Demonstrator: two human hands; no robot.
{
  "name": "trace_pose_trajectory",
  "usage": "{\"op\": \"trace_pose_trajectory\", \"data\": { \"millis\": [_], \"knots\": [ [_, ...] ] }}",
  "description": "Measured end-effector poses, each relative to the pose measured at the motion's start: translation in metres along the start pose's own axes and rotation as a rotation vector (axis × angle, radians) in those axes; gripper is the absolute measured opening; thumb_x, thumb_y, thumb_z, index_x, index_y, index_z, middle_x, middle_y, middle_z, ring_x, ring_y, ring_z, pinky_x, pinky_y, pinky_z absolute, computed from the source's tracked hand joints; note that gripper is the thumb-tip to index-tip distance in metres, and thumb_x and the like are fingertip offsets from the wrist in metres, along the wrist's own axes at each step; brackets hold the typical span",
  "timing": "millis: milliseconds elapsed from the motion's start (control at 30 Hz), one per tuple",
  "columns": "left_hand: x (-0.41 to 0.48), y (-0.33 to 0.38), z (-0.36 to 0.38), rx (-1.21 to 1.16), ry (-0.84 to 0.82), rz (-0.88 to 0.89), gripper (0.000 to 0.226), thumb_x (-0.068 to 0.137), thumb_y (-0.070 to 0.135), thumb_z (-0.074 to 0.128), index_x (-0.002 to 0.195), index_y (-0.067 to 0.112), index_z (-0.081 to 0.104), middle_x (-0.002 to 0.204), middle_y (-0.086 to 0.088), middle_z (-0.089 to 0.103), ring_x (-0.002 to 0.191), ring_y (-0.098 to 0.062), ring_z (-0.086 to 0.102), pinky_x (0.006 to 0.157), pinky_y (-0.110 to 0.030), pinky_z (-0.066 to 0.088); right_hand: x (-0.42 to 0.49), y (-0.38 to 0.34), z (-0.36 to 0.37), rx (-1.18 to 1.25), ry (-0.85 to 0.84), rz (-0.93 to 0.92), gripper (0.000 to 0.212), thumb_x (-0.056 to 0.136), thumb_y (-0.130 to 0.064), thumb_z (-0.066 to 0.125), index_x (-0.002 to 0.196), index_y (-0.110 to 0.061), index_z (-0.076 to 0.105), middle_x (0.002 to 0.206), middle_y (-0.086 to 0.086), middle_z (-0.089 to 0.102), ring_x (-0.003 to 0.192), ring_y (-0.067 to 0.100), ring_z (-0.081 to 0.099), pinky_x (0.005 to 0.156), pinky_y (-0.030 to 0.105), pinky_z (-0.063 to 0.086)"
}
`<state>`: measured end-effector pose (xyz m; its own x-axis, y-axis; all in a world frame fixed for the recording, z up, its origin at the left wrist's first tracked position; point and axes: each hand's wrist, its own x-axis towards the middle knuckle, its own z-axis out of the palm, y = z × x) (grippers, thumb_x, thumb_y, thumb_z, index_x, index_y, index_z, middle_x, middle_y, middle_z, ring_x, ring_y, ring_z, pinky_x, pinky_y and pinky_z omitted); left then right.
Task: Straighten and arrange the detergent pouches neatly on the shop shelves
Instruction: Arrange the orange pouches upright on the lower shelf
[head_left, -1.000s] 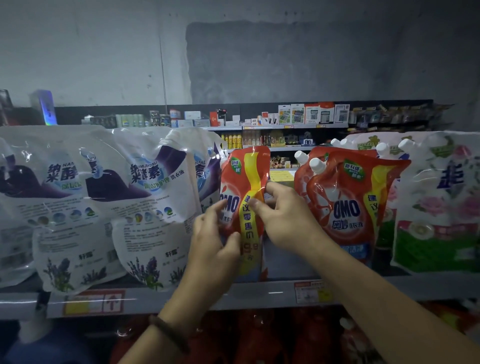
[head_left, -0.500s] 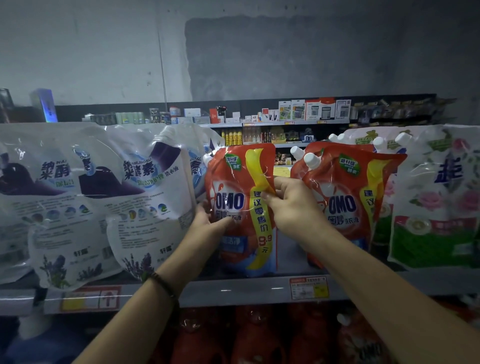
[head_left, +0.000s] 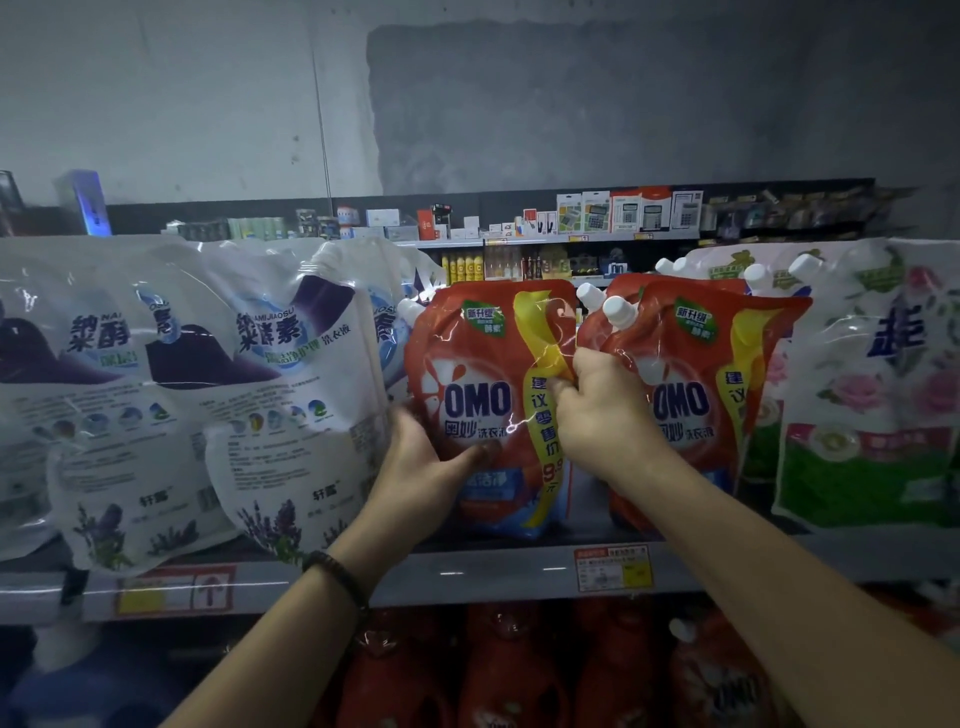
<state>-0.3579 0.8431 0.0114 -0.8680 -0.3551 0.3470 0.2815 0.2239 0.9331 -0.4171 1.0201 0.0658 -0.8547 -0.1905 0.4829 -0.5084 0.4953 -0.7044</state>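
Observation:
A red OMO detergent pouch stands upright on the shelf, facing front. My left hand grips its lower left edge, thumb across the front. My right hand pinches its right edge by the yellow stripe. More red OMO pouches with white caps stand just to the right. White and purple pouches lean on the left, bulging over the shelf edge. White, green and pink floral pouches stand at the right.
Price tags are clipped to the shelf's front rail. Red detergent bottles fill the shelf below. Behind, a far shelf carries small boxed goods and calculators against a grey wall.
The held OMO pouch has turned from edge-on to face front and stands wider. My left hand slid from its front to its lower left edge; my right hand stayed on the right edge.

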Motion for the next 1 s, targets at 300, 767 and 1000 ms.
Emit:
{"op": "trace_pose_trajectory", "data": {
  "millis": [300, 767, 1000],
  "knots": [
    [-0.012, 0.003, 0.011, 0.022, 0.031, 0.068, 0.071, 0.085, 0.023, 0.087, 0.132, 0.026, 0.034, 0.129, 0.006, 0.064, 0.114, -0.008, 0.069, 0.088, -0.034, 0.064, -0.019, -0.003, -0.026, -0.277, -0.049, 0.003, 0.019, 0.107, -0.033, 0.058, 0.102, -0.016, 0.065, 0.095, 0.003, 0.068, 0.081, 0.019, 0.068, 0.07, 0.037, 0.062],
    [-0.026, 0.0, 0.025, 0.1, 0.113, 0.122, 0.073, 0.082, 0.028, 0.089, 0.13, 0.028, 0.033, 0.117, 0.014, 0.066, 0.098, 0.008, 0.07, 0.082, -0.025, 0.063, -0.042, 0.012, -0.043, -0.055, 0.002, 0.038, 0.025, 0.102, -0.036, 0.067, 0.121, -0.02, 0.073, 0.087, -0.015, 0.068, 0.078, 0.0, 0.065, 0.059, 0.014, 0.048],
    [-0.031, -0.003, 0.03, 0.155, 0.13, 0.146, 0.071, 0.084, 0.026, 0.087, 0.128, 0.028, 0.032, 0.116, 0.015, 0.064, 0.096, 0.021, 0.064, 0.074, -0.013, 0.059, -0.05, 0.017, -0.043, 0.175, -0.008, 0.09, 0.035, 0.098, -0.039, 0.072, 0.128, -0.023, 0.068, 0.1, -0.013, 0.071, 0.097, 0.007, 0.068, 0.075, 0.02, 0.054]
  ]
}}
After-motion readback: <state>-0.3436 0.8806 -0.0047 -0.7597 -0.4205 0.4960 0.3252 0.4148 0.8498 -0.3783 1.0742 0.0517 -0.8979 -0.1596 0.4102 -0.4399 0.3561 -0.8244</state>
